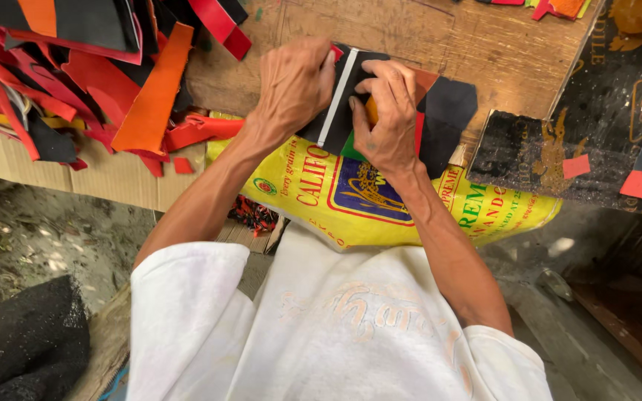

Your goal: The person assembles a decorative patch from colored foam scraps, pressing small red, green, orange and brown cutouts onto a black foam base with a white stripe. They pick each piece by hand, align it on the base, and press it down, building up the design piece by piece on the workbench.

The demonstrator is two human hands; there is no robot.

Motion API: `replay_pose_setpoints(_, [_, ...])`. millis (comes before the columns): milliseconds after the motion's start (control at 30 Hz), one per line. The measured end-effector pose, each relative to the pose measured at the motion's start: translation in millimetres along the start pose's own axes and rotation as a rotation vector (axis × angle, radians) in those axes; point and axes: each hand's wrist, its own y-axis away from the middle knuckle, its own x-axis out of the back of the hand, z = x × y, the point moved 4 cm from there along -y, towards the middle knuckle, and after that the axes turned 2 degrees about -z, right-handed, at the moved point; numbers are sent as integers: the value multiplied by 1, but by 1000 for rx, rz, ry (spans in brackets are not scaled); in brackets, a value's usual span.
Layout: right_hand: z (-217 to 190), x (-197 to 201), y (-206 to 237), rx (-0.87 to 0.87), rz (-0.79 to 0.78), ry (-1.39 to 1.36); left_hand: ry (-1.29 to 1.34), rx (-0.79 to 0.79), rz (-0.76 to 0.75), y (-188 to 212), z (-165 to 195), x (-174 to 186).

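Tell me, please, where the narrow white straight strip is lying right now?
In the head view, the narrow white straight strip lies on the black sheet piece at top centre, between the left hand and the right hand.

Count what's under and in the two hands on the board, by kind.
Hands: 2, left hand, right hand
Metal ruler: 1
Black sheet piece: 1
Orange-handled tool, mostly hidden: 1
Wooden board: 1
Total: 6

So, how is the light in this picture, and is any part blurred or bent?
Head view: soft daylight, no hard shadows; left hand and right hand on the black sheet are sharp; the white shirt near the lens looks slightly soft; the wooden board edges bend a little toward the corners.
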Motion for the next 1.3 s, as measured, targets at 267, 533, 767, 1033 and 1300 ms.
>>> replay_pose_setpoints(267, [-2, 1, -3, -3, -5, -11, 21, 6, -53, -8, 11, -9])
replay_pose_setpoints(533, [-7, 5, -6, 9, 9, -19, 45, -1, -128, -5, 22, -10])
replay_pose_setpoints(767, [-7, 6, -9, 18, 39, -38, 64, 40, -185, 5, 15, -17])
replay_pose_setpoints(1033, [-3, 4, -6, 9, 5, -38, 56, 17, -114, 2, 20, -10])
replay_pose_setpoints(1300, [0, 6, -5, 36, -14, -48, 108, 41, -118, 25, 11, -12])
